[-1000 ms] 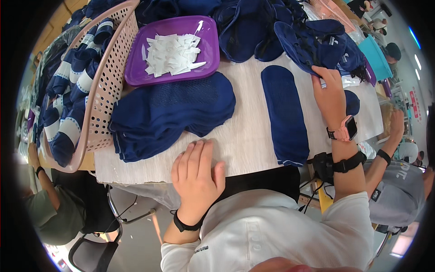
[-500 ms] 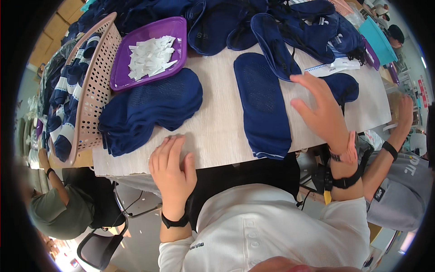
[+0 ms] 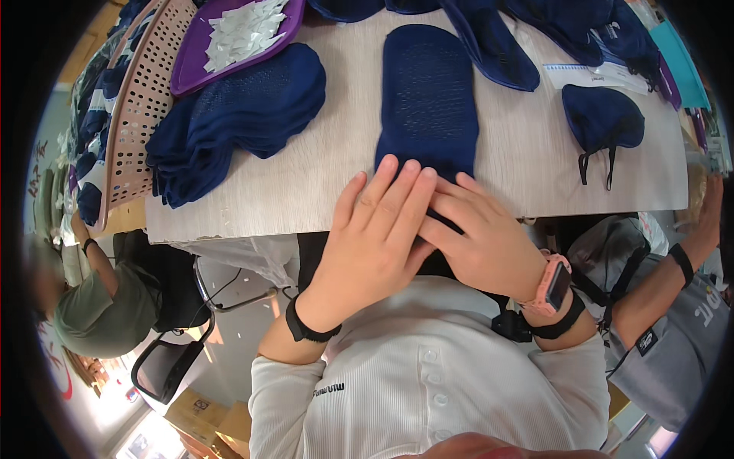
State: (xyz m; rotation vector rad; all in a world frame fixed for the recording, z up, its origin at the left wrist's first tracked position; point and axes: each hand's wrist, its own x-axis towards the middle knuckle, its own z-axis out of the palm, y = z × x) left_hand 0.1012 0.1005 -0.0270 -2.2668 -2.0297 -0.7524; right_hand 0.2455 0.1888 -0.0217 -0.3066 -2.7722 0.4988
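Left hand [image 3: 375,237] and right hand [image 3: 489,252], both open, lie over the near end of a flat navy sock [image 3: 428,88] on the table [image 3: 352,115], apparently aligning it; the next move likely needs a light pinch.

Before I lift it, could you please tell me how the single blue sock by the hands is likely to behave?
The blue sock will probably be floppy, since it lies flat like knitted fabric. It seems unlikely to roll, given that flat shape. The textured patch on its upper face might make it less slippery there.
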